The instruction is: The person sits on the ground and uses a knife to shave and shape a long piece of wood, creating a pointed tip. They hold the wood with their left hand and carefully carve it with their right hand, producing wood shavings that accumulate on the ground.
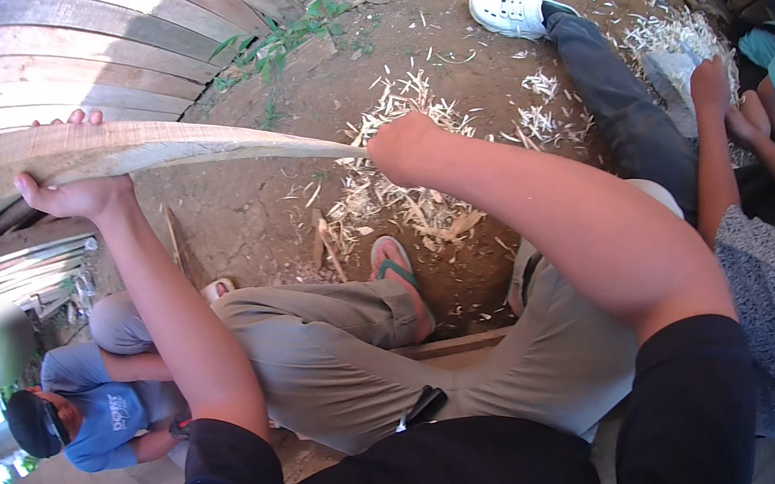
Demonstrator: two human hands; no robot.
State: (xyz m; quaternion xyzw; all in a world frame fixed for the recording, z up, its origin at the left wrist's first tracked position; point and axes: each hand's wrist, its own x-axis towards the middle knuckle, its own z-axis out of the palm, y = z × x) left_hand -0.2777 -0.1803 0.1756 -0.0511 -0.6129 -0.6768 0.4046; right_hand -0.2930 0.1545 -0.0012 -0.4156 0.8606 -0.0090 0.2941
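A long, pale, shaved piece of wood (176,141) stretches across in front of me, broad at the left and tapering to a thin end at the right. My left hand (81,192) supports the broad part from below, thumb on the near side and fingertips showing over the far edge. Round the thin end my right hand (402,146) is closed in a fist, hiding the tip of the wood. The far left end of the piece runs toward the rim of the picture.
Wood shavings (430,213) litter the dirt floor below my right hand. A plank wall (124,12) stands at the far left, with a green plant (276,46) at its foot. One seated person (106,411) is at lower left; another person's hands (733,106) work at far right.
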